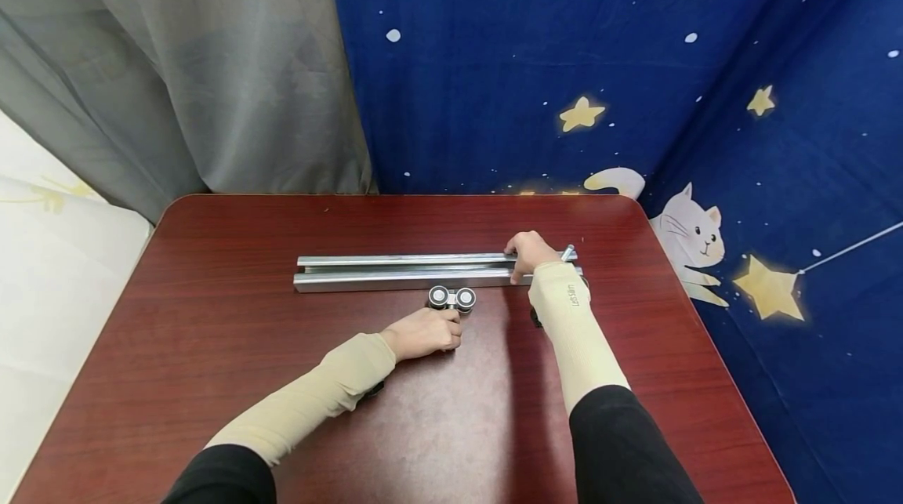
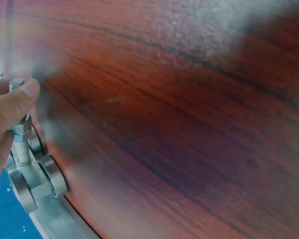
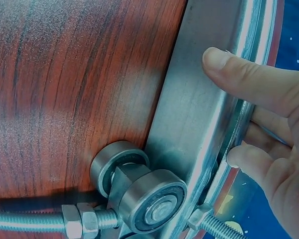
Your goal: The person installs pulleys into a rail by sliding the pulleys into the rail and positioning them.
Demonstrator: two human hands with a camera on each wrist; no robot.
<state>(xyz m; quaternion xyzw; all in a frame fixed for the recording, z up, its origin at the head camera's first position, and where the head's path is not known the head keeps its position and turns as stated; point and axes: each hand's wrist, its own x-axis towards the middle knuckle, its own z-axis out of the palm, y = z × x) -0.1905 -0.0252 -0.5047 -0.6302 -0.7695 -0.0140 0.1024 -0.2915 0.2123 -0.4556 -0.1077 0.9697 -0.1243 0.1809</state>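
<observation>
A slotted metal rail (image 1: 395,281) lies across the table. My right hand (image 1: 532,255) grips it near its right end, thumb against the near wall and fingers over the far side. Just in front of the rail, my left hand (image 1: 426,331) pinches the threaded bolt (image 2: 23,149) of a roller trolley (image 1: 452,299); its wheels face the rail. A second roller trolley (image 3: 139,194) lies beside the rail, its bolt pointing away; the right forearm mostly hides it in the head view. Another bolt (image 1: 567,252) with a nut sticks up from the rail's slot at the right end.
The reddish-brown wooden table (image 1: 212,331) has rounded far corners. Behind it hang a grey curtain (image 1: 233,65) and a blue curtain (image 1: 494,81) with stars and a cat. White cloth (image 1: 63,316) hangs at the left.
</observation>
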